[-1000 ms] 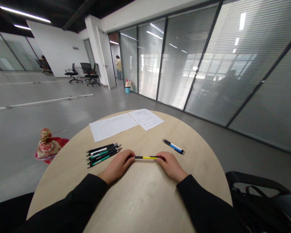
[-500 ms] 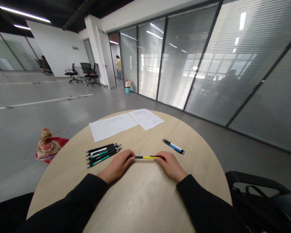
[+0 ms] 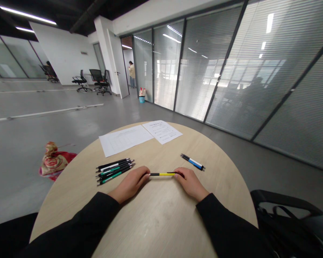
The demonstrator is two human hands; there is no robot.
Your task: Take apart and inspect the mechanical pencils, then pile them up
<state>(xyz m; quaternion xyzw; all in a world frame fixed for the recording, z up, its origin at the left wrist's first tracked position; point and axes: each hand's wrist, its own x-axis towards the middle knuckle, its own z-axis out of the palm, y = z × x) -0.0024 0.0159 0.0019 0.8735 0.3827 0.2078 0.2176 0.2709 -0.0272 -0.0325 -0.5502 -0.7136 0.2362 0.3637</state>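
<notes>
A black and yellow pen (image 3: 164, 174) is held level between my two hands, just over or on the round wooden table (image 3: 156, 218). Its left, black end is pinched in the closed fingers of my left hand (image 3: 133, 182). At the other end, by the clip, my right hand (image 3: 190, 182) grips it with fingers closed. Both tips are hidden by fingers. To the left of my left hand lies a bunch of several pens (image 3: 115, 171), black, white and green. Beyond my right hand, two pens (image 3: 193, 162) rest side by side, one white and black, one blue.
Two printed paper sheets (image 3: 127, 139) lie at the table's far edge. A red and tan bag (image 3: 55, 161) is on the floor at left. A black chair (image 3: 285, 200) stands close at right. A person (image 3: 131, 74) stands beyond the open door.
</notes>
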